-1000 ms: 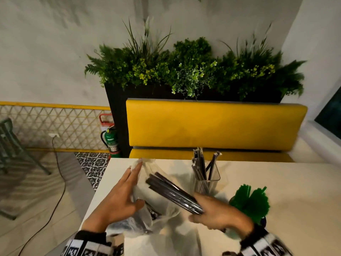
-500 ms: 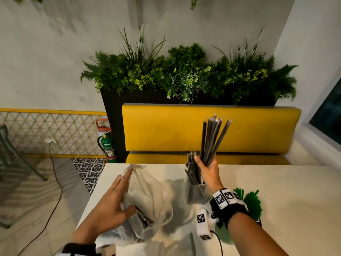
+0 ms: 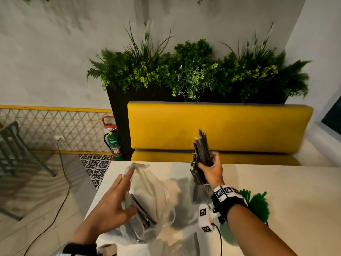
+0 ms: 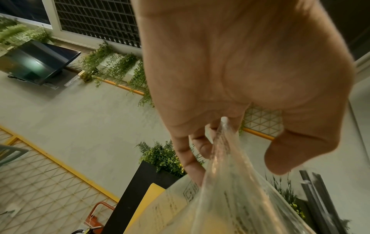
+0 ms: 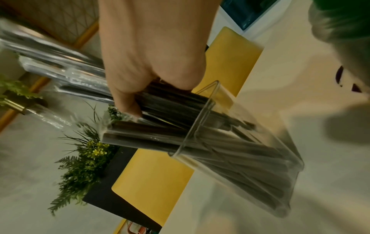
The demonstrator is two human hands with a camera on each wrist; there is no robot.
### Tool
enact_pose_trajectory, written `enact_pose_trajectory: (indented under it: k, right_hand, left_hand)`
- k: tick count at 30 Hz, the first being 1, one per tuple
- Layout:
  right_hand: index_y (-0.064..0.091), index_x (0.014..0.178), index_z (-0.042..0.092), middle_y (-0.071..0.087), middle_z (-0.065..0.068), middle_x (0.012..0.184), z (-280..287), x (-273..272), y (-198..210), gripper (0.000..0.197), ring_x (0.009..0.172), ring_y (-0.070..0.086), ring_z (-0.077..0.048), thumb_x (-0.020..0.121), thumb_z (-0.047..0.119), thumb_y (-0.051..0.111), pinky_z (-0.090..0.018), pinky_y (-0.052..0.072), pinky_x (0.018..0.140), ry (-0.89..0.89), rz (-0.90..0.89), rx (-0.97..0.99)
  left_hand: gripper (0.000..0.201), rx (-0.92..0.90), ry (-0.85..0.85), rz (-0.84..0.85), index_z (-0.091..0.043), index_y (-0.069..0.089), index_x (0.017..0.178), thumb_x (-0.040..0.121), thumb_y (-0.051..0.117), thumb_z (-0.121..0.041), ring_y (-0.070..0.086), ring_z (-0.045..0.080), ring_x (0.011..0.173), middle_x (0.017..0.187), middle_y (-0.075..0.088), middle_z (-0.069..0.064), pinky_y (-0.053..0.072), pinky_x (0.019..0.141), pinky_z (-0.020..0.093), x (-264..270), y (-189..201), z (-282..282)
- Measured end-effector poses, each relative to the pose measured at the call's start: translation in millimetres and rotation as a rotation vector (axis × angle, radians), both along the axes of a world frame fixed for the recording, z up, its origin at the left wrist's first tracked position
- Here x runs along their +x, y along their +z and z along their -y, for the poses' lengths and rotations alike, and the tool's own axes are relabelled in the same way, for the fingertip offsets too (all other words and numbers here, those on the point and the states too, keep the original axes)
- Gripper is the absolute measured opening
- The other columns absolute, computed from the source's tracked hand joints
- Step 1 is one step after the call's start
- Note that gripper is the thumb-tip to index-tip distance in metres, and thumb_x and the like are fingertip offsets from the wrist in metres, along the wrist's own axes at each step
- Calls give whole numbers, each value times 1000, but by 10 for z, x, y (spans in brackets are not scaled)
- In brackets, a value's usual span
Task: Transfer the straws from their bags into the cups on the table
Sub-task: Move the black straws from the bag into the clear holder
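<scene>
**Black straws go into the clear cup**

Behind the pale table runs a yellow bench, with a dark planter of greenery above it and a green fire extinguisher on the floor to the left.

From the head view, the right hand is curled round a bundle of black straws, whose lower ends are down in a clear cup already holding other black straws. The upper ends stand above the fist, tilted slightly. Just right of that wrist, a bunch of green straws stands on the table. The left hand holds a clear plastic bag near the table's left edge, fingers extended along its far side and thumb pressed on the near side. A few black straws lie inside the bag.

From the left wrist, the fingers and the thumb sit on opposite sides of the bag's film, which bears printed text. Black straw ends show at the right.

From the right wrist, the hand is wrapped tightly round the black bundle, right at the cup's rim. The cup is square-sided and transparent, packed with straws. Parts of this view are blurred.
</scene>
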State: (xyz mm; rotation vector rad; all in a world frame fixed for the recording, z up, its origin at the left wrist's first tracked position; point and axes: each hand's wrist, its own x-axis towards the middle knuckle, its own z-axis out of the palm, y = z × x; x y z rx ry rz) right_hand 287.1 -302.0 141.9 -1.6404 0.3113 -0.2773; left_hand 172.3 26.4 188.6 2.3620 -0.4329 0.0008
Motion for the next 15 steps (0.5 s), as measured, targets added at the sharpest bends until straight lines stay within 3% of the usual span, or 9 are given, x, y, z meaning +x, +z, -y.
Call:
enact_pose_trajectory:
  k: [2,4,6,8,11,15]
  right_hand:
    - [48,109,22,66,-9,112,23,27,8,52,102,65,-25,74,-10,70,-39,55,84,5,-8,31]
    - [49,116,20,65,-10,115,56,49,1,55,104,64,-25,74,-9,70,-44,53,89,23,-21,51]
    - [54,110,23,66,-9,111,73,71,-1,50,101,65,-24,74,-7,70,-44,54,88,34,-24,31]
    - [57,99,21,68,-7,98,90,92,42,39,91,66,-23,75,-7,70,-35,56,79,25,-4,5]
    - [56,97,9,65,-4,85,117,130,164,28,76,63,-17,78,-6,69,-13,50,60,42,27,-30]
    - [52,96,17,64,-3,93,143,186,148,31,83,65,-19,79,0,71,-23,50,64,79,-24,-115]
  left_hand:
    - [106,4,11,-9,-45,0,152,67,63,-35,34,46,126,149,35,-3,42,103,54,12,0,-5]
    - [106,15,10,-13,-45,-1,152,66,62,-39,34,45,127,153,29,-11,43,103,54,20,8,-1]
    - [106,22,12,-16,-45,-1,152,66,61,-39,34,44,128,153,29,-11,42,103,53,25,24,11]
    - [106,26,13,-14,-44,0,152,67,62,-36,35,44,127,151,32,-8,42,103,53,28,44,23]
    - [107,33,7,-13,-42,1,153,68,65,-28,35,42,128,152,30,-8,42,105,52,31,64,34]
    - [107,33,20,-31,-43,2,152,69,67,-26,35,42,127,148,35,2,41,105,51,50,79,57]
